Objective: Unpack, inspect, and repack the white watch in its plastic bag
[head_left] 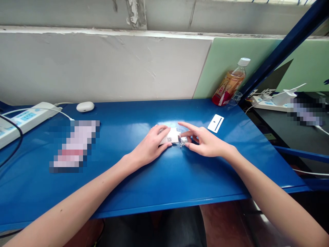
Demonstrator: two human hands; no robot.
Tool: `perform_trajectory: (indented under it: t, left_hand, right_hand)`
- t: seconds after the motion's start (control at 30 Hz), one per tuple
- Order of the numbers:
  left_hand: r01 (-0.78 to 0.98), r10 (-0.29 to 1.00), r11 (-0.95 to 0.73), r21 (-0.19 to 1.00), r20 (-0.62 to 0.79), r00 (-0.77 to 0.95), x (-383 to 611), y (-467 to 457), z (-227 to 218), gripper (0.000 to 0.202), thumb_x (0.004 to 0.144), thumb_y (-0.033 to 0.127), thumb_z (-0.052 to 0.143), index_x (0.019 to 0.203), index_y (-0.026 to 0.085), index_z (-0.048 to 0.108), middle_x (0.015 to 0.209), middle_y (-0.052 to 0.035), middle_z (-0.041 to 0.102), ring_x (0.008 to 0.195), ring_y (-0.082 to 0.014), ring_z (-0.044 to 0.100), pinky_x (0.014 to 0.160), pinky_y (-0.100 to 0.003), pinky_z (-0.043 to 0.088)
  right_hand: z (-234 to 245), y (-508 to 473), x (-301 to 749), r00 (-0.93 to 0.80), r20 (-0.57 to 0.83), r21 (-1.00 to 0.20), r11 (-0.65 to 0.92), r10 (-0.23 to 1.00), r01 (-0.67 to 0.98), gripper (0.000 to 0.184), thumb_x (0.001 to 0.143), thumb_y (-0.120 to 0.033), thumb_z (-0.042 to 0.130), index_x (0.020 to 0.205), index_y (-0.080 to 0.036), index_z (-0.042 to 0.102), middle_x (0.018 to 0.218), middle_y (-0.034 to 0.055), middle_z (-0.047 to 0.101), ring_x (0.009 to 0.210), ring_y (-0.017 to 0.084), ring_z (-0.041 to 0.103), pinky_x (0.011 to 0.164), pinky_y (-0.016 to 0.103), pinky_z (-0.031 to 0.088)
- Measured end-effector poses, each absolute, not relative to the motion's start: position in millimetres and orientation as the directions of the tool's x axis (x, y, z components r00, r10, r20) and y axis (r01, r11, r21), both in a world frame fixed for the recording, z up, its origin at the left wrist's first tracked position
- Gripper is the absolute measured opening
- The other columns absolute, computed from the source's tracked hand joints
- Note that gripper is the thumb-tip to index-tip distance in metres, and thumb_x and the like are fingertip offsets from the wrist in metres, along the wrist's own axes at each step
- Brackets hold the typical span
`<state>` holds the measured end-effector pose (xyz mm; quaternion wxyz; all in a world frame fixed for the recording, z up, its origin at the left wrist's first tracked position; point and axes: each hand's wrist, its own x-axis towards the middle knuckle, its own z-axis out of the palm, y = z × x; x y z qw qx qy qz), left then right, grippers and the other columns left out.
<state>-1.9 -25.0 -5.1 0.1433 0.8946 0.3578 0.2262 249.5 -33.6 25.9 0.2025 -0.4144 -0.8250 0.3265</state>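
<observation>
The left hand is curled over the near-side end of a white packet, its fingers along the far edge and its thumb along the near edge, so it has hold of it on the table. The packet lies between the two hands, with a small printed square facing up and clear plastic around its right end. The right hand is partly open at that end: the index finger points out straight, the other fingers bend in, and the thumb sits apart below them. A small white piece shows between its thumb and fingers; whether they grip it, I cannot tell.

Just beyond the right hand lies a white card with a dark stripe. Farther beyond that hand, a bottle leans at the green panel. Well to the left of the left hand lies a phone, its surface blurred, with a white case beyond it and a power strip farther left.
</observation>
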Motion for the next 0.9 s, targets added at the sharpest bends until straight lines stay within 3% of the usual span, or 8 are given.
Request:
perform_trajectory:
  t: [0.07, 0.17, 0.3, 0.4, 0.57, 0.9]
  left_hand:
    - [0.612, 0.693, -0.718, 0.333, 0.252, 0.675, -2, -26, -5, 0.046, 0.103, 0.034, 0.046, 0.143, 0.011, 0.045, 0.143, -0.0202, 0.049, 0.138, -0.0340, 0.042, 0.115, -0.054, 0.034]
    - [0.653, 0.686, -0.726, 0.216, 0.166, 0.708, -1, -28, -3, 0.054, 0.105, 0.040, 0.038, 0.151, 0.010, 0.037, 0.154, -0.0205, 0.041, 0.148, -0.0370, 0.028, 0.119, -0.057, 0.023]
    - [0.671, 0.696, -0.715, 0.196, 0.111, 0.709, 0, -30, 0, 0.055, 0.107, 0.041, 0.032, 0.153, 0.011, 0.034, 0.159, -0.0183, 0.035, 0.151, -0.0362, 0.020, 0.119, -0.057, 0.022]
    - [0.671, 0.699, -0.712, 0.206, 0.124, 0.704, -1, -30, 0, 0.053, 0.107, 0.039, 0.029, 0.153, 0.014, 0.035, 0.160, -0.0171, 0.033, 0.152, -0.0350, 0.019, 0.119, -0.057, 0.023]
    - [0.676, 0.700, -0.713, 0.187, 0.149, 0.698, 0, -31, -3, 0.053, 0.107, 0.040, 0.029, 0.153, 0.014, 0.035, 0.160, -0.0173, 0.033, 0.151, -0.0348, 0.020, 0.119, -0.057, 0.023]
    - [0.677, 0.699, -0.714, 0.177, 0.148, 0.699, 0, -31, -5, 0.053, 0.107, 0.039, 0.030, 0.153, 0.013, 0.036, 0.159, -0.0182, 0.034, 0.149, -0.0350, 0.026, 0.119, -0.057, 0.023]
  right_hand:
    - [26, -32, 250, -0.577, 0.055, -0.730, 0.426, 0.815, 0.534, 0.075, 0.084, -0.017, 0.057, 0.154, -0.019, 0.032, 0.121, 0.0093, 0.074, 0.064, 0.015, 0.060, 0.061, 0.029, 0.050]
    - [29, -28, 256, -0.563, 0.077, -0.718, 0.437, 0.823, 0.541, 0.061, 0.085, -0.017, 0.055, 0.146, -0.021, 0.046, 0.115, 0.0072, 0.077, 0.069, 0.016, 0.064, 0.061, 0.029, 0.050]
    - [32, -21, 267, -0.421, 0.270, -0.534, 0.498, 0.866, 0.683, 0.045, 0.087, -0.018, 0.053, 0.131, -0.019, 0.060, 0.108, 0.0082, 0.077, 0.082, 0.022, 0.069, 0.071, 0.035, 0.053]
    - [32, -19, 271, -0.418, 0.279, -0.463, 0.502, 0.865, 0.730, 0.039, 0.086, -0.019, 0.054, 0.123, -0.019, 0.066, 0.105, 0.0080, 0.078, 0.094, 0.027, 0.072, 0.079, 0.040, 0.055]
    - [30, -24, 261, -0.545, 0.246, -0.543, 0.580, 0.802, 0.608, 0.039, 0.087, -0.016, 0.054, 0.124, -0.020, 0.066, 0.112, 0.0069, 0.077, 0.104, 0.025, 0.071, 0.092, 0.040, 0.054]
    - [18, -29, 251, -0.681, 0.232, -0.423, 0.703, 0.694, 0.572, 0.041, 0.097, -0.025, 0.051, 0.137, -0.024, 0.059, 0.138, 0.0136, 0.061, 0.134, 0.032, 0.052, 0.107, 0.054, 0.047]
